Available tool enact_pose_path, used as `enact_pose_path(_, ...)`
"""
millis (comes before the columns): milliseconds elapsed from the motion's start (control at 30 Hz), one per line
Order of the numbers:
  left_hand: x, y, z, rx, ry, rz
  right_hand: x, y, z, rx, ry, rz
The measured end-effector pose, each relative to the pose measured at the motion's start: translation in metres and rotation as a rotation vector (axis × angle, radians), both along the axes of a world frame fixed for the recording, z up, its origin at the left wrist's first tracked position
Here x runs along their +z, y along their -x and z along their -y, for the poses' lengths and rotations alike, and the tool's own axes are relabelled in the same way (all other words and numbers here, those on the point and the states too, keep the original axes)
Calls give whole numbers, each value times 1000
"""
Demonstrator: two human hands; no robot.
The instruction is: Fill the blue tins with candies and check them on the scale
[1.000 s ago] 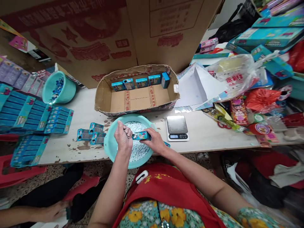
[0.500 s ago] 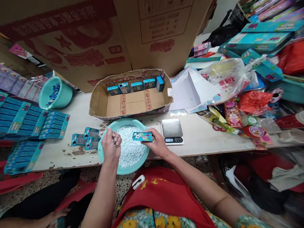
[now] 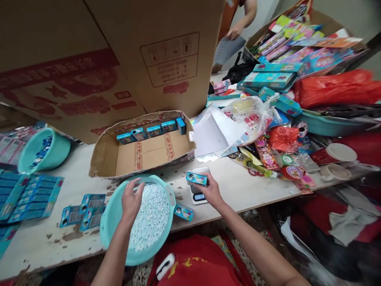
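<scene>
My right hand (image 3: pixel 210 190) grips a small blue candy box (image 3: pixel 196 178) over the digital scale (image 3: pixel 199 197). Whether the box touches the scale plate cannot be told. My left hand (image 3: pixel 131 200) is above the left part of a turquoise basin (image 3: pixel 107 222), its fingers loosely apart with nothing visible in them. Small pale candies (image 3: pixel 150 218) fill much of the basin. Another blue candy box (image 3: pixel 183 212) lies on the table against the basin's right side. Three more blue boxes (image 3: pixel 93 218) lie left of the basin.
Behind the basin stands a cut-down cardboard tray (image 3: pixel 125 162) with several blue boxes along its back wall. A turquoise bucket (image 3: pixel 59 155) stands left, near stacked blue packs (image 3: pixel 38 198). Bags and packaging crowd the right. Another person's hand (image 3: pixel 235 31) holds a sheet at the back.
My right hand has moved from above the basin to the scale with a blue box. My left hand has opened from a fist. The view has swung right; a box now shows beside the basin.
</scene>
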State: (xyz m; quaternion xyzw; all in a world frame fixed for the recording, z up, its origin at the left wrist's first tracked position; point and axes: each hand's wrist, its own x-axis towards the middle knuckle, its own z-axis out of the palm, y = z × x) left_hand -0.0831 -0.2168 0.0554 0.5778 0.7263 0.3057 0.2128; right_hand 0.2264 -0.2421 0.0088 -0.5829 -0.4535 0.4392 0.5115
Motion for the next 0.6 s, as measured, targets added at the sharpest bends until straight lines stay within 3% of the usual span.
enact_pose_path(133,11,-46,-106,-239,-131,-103,-24,-10,-2,-127,22,32)
enact_pose_path(233,4,-97,-186,-440,-31,-217,-37,-14,-1,-179,62,67)
enact_pose_path(333,-9,-148,-251,-453,74,-229,-36,-20,9,-214,60,226)
enact_pose_path(467,-27,-196,-303,-399,118,-158,-33,-38,51,-309,132,382)
enact_pose_path(600,-35,-212,-317,-338,178,-82,-44,-70,109,-434,283,390)
